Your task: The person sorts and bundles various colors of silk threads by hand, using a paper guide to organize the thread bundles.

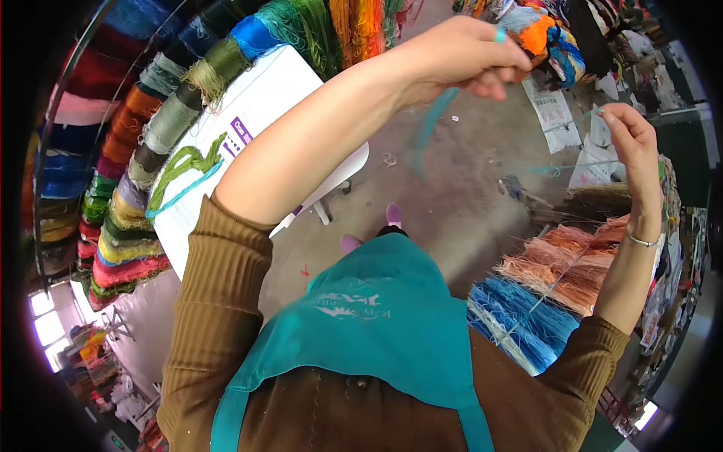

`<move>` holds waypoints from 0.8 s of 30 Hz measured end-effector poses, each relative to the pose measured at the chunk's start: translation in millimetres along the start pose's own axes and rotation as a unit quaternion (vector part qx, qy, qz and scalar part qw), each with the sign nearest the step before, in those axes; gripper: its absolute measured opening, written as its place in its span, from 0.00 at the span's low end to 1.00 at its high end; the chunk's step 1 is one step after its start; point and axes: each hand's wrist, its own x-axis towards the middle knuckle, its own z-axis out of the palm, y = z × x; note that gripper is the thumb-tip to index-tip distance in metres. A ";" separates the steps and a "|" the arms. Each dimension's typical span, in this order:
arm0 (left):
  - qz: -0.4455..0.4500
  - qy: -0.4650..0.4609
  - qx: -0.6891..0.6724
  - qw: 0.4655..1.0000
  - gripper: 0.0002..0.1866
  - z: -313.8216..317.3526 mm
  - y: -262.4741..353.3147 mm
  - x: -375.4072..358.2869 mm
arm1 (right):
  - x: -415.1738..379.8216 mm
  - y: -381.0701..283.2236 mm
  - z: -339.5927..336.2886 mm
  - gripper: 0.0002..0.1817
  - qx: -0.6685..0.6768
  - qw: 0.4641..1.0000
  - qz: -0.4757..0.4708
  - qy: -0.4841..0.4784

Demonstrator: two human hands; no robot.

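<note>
My left hand [482, 60] is raised at the top, its fingers curled round a teal strand of yarn [437, 117]. The strand hangs below the hand, smeared by motion, and a bit of the same colour shows at the knuckles. Off to the right, my right hand [636, 147] is held up with thumb and forefinger pinched together at a thin, pale teal strand. Just beyond my left hand is a bundle of orange, blue and black yarn [544, 38]. A green skein [184, 169] and a turquoise strand [188, 190] lie on the white table [282, 94].
Rows of coloured yarn hanks [166, 124] hang along the left. Blue fibre bundles [520, 316] and peach ones [565, 264] are stacked at lower right. White bags [553, 117] lie on the grey floor [444, 203]. My teal apron [361, 316] fills the lower middle.
</note>
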 end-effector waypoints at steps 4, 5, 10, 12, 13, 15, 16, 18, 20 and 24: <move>0.006 -0.041 0.006 0.999 0.15 33.7 -0.5 32.9 | 5.9 -18.0 27.7 0.07 -0.033 0.994 -0.088 -0.054; -0.011 -0.063 0.003 0.998 0.15 38.9 -2.5 37.8 | 10.4 -13.5 30.6 0.07 -0.023 0.992 -0.107 -0.056; -0.083 -0.105 0.093 0.987 0.11 49.9 -9.0 61.5 | 31.5 14.7 39.3 0.06 0.067 0.986 -0.140 -0.064; -0.086 -0.105 0.187 0.973 0.11 48.0 -4.0 64.6 | 40.1 33.8 44.1 0.09 0.082 0.983 -0.146 -0.069; -0.080 -0.111 0.236 0.962 0.11 47.5 0.8 64.0 | 41.4 37.2 47.9 0.10 0.130 0.977 -0.145 -0.086; -0.052 -0.128 0.358 0.923 0.12 48.9 12.9 63.0 | 41.3 36.0 63.8 0.12 0.223 0.957 -0.141 -0.120; -0.029 -0.138 0.430 0.892 0.13 50.1 20.2 63.0 | 45.9 43.2 76.5 0.13 0.245 0.952 -0.133 -0.129; 0.110 -0.133 0.514 0.840 0.13 46.2 16.1 72.0 | 57.8 60.3 98.9 0.12 0.292 0.934 -0.116 -0.169; 0.337 -0.095 0.526 0.776 0.13 31.8 -1.5 90.7 | 66.8 77.7 125.4 0.09 0.344 0.914 -0.083 -0.199; 0.060 -0.044 0.333 0.940 0.11 37.4 75.8 59.7 | 70.1 112.7 206.3 0.09 0.380 0.903 -0.006 -0.202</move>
